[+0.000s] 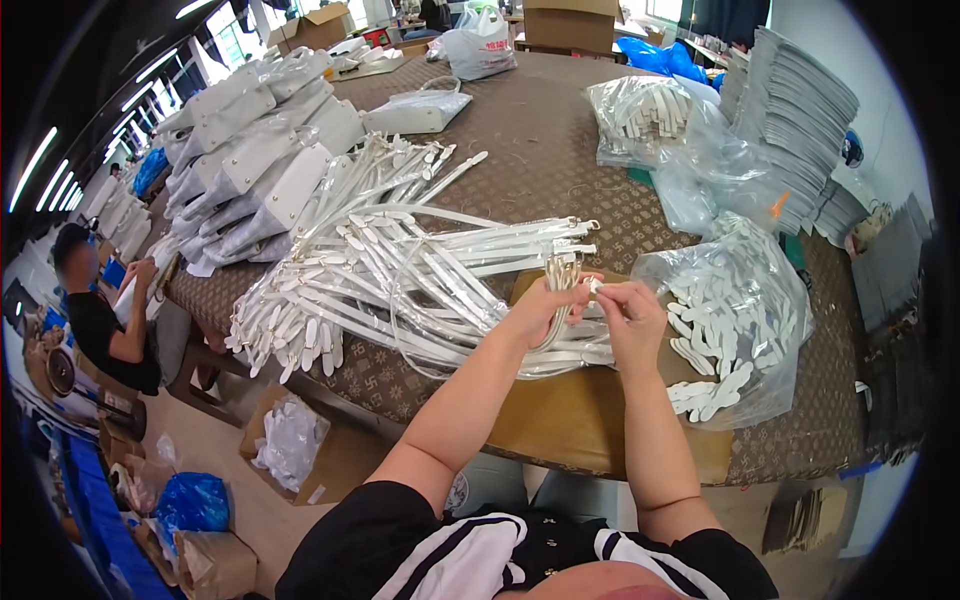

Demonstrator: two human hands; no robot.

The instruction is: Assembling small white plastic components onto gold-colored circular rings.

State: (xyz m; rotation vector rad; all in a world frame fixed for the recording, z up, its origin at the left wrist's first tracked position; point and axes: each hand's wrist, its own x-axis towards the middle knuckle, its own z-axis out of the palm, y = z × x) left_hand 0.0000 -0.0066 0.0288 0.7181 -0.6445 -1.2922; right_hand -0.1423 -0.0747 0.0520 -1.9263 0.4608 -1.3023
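Observation:
My left hand (536, 312) is closed around a bundle of pale straps (561, 272) with gold-coloured metal ends. Close beside it, my right hand (636, 316) pinches a small white tab (592, 285) between thumb and fingertips. The tab meets the left hand's fingers, and its far side is hidden there. A large heap of white straps (400, 290) in clear wrapping spreads leftward from the hands. To the right lies an opened clear plastic bag (775, 300) with many white rounded tabs (715, 395) spilling toward me. Under my hands is a tan mat (560, 420).
Stacked white handbags (255, 140) rise at the table's far left. Tall piles of grey sheets (795, 120) stand at the far right, near another clear bag of white pieces (650, 110). A seated person (105, 320) works at left. An open carton (290, 445) sits on the floor.

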